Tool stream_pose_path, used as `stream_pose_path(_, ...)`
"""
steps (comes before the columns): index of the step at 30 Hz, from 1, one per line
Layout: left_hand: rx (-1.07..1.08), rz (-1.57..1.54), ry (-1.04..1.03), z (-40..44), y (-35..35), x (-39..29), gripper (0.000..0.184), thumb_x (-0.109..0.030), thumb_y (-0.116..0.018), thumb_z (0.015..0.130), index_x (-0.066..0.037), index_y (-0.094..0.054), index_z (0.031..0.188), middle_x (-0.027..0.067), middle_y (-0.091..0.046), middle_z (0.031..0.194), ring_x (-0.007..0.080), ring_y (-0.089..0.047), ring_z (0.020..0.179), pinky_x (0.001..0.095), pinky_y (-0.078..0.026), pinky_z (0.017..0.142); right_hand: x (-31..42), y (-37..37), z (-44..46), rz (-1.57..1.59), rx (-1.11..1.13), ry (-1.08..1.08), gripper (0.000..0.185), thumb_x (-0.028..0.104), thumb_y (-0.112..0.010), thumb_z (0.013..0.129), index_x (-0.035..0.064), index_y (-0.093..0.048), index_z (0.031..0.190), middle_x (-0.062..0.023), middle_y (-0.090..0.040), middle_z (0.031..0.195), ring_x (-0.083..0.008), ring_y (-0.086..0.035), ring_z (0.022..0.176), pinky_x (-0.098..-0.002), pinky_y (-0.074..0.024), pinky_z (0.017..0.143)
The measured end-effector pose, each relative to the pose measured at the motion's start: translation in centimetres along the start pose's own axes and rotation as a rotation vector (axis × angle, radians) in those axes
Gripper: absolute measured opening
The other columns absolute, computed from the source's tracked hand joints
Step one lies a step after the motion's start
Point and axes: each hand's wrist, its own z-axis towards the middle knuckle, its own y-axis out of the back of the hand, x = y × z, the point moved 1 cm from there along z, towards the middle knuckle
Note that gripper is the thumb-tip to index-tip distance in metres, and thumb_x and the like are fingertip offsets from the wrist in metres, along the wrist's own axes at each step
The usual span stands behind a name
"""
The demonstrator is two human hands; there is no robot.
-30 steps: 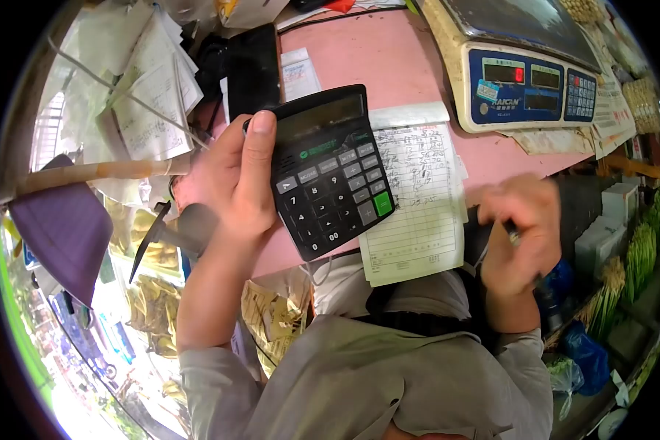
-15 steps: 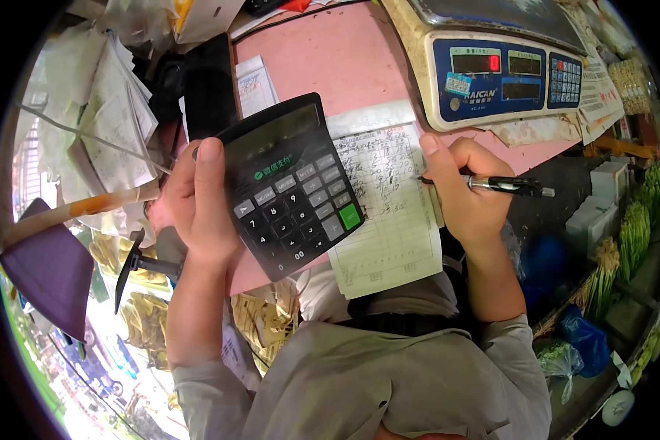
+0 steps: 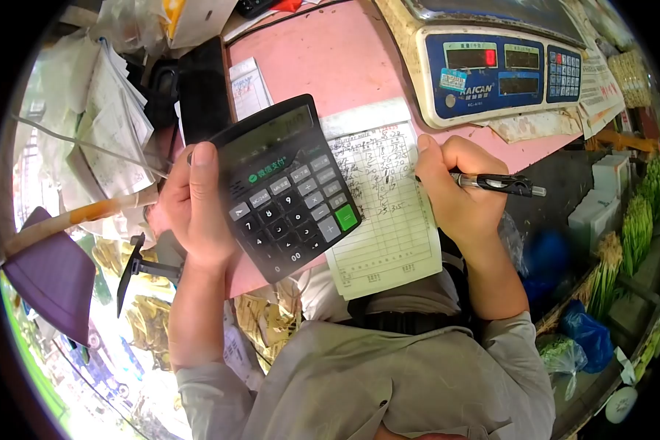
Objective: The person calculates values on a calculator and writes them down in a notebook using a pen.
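My left hand [image 3: 194, 202] grips a black desk calculator [image 3: 286, 187] by its left edge, thumb on the front. The calculator is tilted, and its lower right part hangs over a pad of delivery notes [image 3: 389, 249]. Handwritten rows of figures fill the upper part of the top sheet. In my right hand [image 3: 466, 187] is a black pen [image 3: 510, 184], its tip end toward the writing; whether it touches the paper is hidden by my fingers. My right hand rests along the pad's right edge.
A digital scale [image 3: 502, 77] stands on the pink table [image 3: 323, 51] at the back right. Papers in plastic [image 3: 110, 110] hang at the left. Green vegetables [image 3: 642, 220] and a blue bag [image 3: 587, 334] lie at the lower right.
Both hands keep their holds on the calculator and the pen. The view has shifted slightly; the calculator and the right hand sit marginally further left. Digits on the calculator display show more clearly.
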Motion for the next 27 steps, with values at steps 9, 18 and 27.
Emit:
stream_pose_path(9,0.016,0.155,-0.028,0.2,0.5,0.1,0.053,-0.037,-0.044,0.118,0.005,-0.075,0.11,0.0067,-0.075,0.089,0.0089,-0.064,0.074,0.0223,-0.048,0.068,0.0,-0.1,0.0,0.036,-0.013,-0.025,0.038,-0.001,-0.077,0.095,0.0003,-0.053,0.065,-0.002,-0.046,0.058,-0.0084,-0.039,0.054,-0.0305,-0.0303,0.05)
stream_pose_path(18,0.051,-0.38,0.018,0.6,1.8,1.4,0.034,-0.005,-0.053,0.112,0.006,-0.063,0.143,0.0181,-0.074,0.118,0.0239,-0.076,0.093,0.0319,-0.062,0.085,0.4,0.5,0.1,0.05,0.001,-0.051,0.039,0.0,-0.075,0.097,0.0006,-0.053,0.065,-0.0001,-0.053,0.059,-0.005,-0.044,0.057,-0.0281,-0.0345,0.052)
stream_pose_path(27,-0.035,-0.216,0.154,0.7,-0.2,-0.7,0.047,-0.036,-0.052,0.117,0.006,-0.072,0.116,0.0147,-0.079,0.104,0.0181,-0.076,0.086,0.03,-0.061,0.08,0.6,0.9,-0.5,0.199,-0.029,-0.051,0.04,0.014,-0.071,0.107,-0.0014,-0.066,0.071,-0.003,-0.065,0.066,-0.0089,-0.054,0.058,-0.0269,-0.039,0.056)
